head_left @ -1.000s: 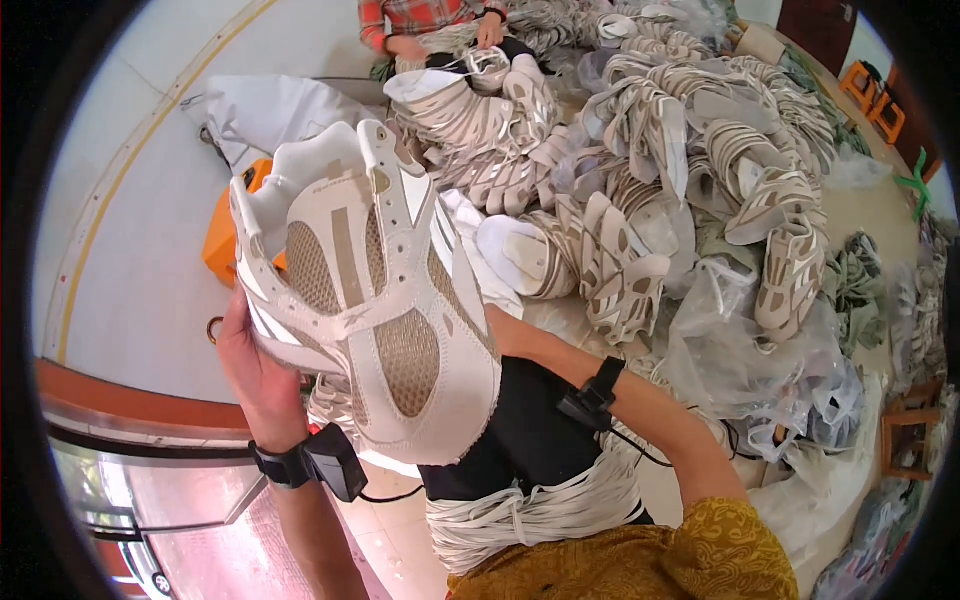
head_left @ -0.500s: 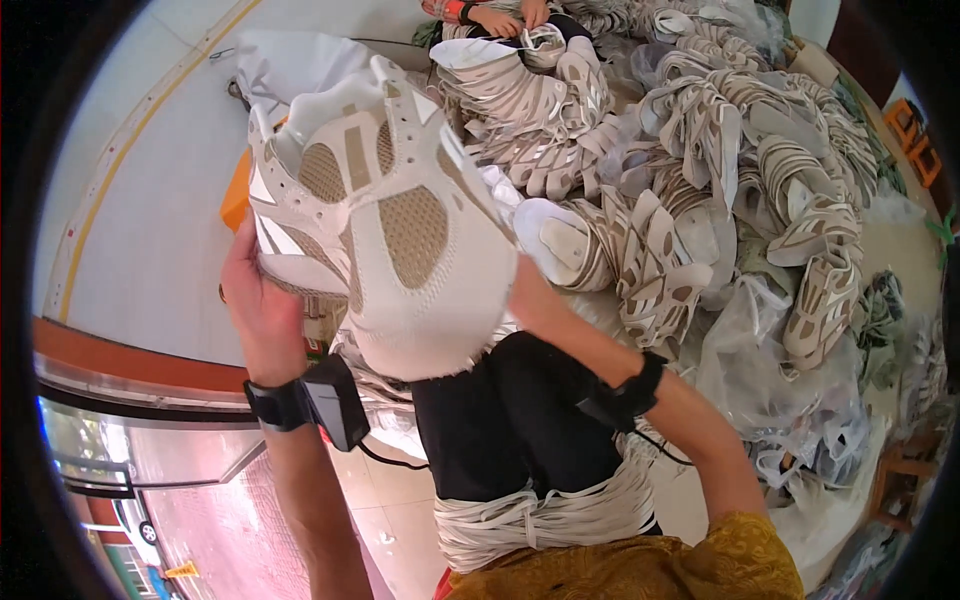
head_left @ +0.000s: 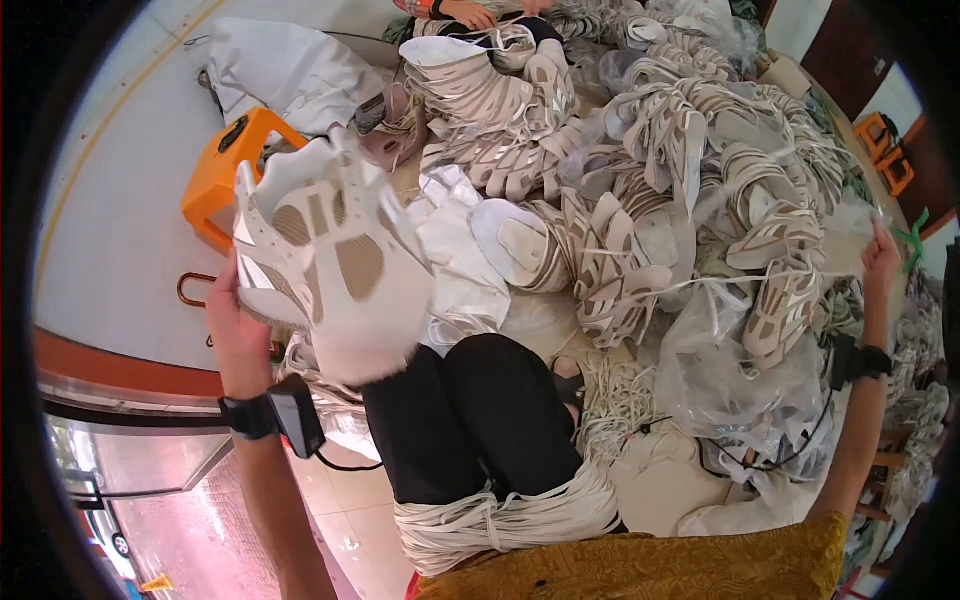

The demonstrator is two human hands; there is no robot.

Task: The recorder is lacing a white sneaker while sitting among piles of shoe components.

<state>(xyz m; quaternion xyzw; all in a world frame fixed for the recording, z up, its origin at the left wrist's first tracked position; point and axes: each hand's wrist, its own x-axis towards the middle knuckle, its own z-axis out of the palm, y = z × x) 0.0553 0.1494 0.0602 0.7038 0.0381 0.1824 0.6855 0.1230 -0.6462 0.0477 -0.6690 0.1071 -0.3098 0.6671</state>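
My left hand [head_left: 240,325] is closed on the side edge of a beige and white shoe upper [head_left: 395,300], which is tilted above my left thigh with its tan mesh panels facing me. Far out to the right, my right hand [head_left: 880,262] is raised with its fingers pinched on a thin cream shoelace [head_left: 715,282]. The lace stretches leftward from it across the stacked uppers; its other end is hard to follow. Across my lap lies a tied bundle of cream shoelaces [head_left: 510,515].
Several stacks of similar uppers [head_left: 620,250] cover the table ahead and to the right, with clear plastic bags [head_left: 740,360] beside them. An orange stool [head_left: 215,180] and white sack [head_left: 290,75] stand at left. Loose laces [head_left: 615,400] hang near my right knee. Another person's hand [head_left: 468,14] works at the top.
My right hand has left the shoe upper and swung far out to the right, drawing a shoelace with it. The left hand still holds the upper, now slightly lower.
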